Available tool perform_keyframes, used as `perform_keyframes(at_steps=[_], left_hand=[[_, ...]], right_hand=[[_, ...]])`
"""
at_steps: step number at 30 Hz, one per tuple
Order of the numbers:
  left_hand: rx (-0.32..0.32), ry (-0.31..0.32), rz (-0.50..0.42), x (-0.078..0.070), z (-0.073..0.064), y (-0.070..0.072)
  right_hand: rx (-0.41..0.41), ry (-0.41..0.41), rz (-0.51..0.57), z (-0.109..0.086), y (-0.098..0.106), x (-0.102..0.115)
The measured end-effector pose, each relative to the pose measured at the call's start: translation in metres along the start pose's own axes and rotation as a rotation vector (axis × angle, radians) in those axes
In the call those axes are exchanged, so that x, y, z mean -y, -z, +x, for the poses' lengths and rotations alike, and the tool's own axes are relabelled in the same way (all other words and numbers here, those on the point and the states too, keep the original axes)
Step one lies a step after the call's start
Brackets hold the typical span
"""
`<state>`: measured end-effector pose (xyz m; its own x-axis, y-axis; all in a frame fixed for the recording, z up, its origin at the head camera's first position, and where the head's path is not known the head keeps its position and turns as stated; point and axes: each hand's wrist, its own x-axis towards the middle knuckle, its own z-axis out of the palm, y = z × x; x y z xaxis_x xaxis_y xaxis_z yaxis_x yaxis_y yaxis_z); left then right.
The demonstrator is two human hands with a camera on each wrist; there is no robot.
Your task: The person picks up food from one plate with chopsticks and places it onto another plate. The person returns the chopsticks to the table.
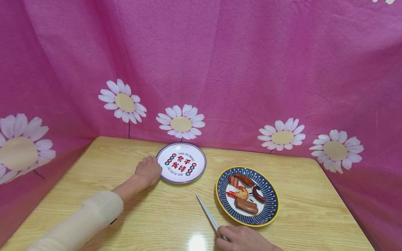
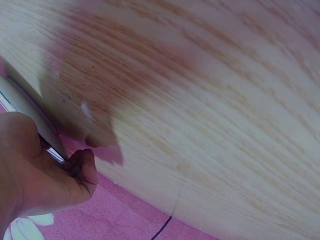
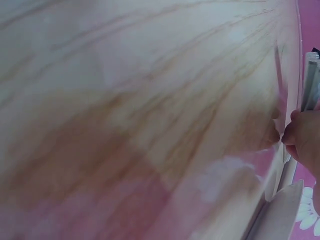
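At the left of a white plate (image 1: pixel 198 162) with red lettering and a dark rim, my left hand (image 1: pixel 149 170) grips its edge. The left wrist view has the thumb and curled fingers of that hand (image 2: pixel 52 170) around the rim. My right hand (image 1: pixel 240 238) holds grey chopsticks (image 1: pixel 207 212) near the front edge, their tips pointing away toward the white plate. Just beyond it is a blue patterned plate (image 1: pixel 270 198) with a yellow rim. On that plate lie a scored sausage (image 1: pixel 246 205), a shrimp (image 1: pixel 242 193), a drumstick-like piece (image 1: pixel 245 180), a dark curved piece (image 1: pixel 258 195) and a small reddish piece (image 1: pixel 233 181).
Both plates rest on a wood-grain table (image 1: pixel 298 223). A pink cloth (image 1: pixel 220 69) with large white daisies hangs around its back and sides. Bare wood shows between the two plates and along the right side.
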<state>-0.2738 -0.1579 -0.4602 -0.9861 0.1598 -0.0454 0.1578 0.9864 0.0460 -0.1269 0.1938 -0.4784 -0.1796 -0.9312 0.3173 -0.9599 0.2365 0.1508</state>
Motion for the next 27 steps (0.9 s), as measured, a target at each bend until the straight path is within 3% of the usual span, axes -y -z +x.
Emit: perform_keyframes(at_steps=[23, 27], left_hand=[[0.003, 0.012, -0.005, 0.0004, 0.0013, 0.0003], [-0.030, 0.003, -0.002, 0.0003, 0.0006, -0.0006]], right_hand=[[0.036, -0.026, 0.021, -0.0010, -0.0047, 0.0032], [0.029, -0.017, 0.009, -0.0011, -0.0047, 0.0033]])
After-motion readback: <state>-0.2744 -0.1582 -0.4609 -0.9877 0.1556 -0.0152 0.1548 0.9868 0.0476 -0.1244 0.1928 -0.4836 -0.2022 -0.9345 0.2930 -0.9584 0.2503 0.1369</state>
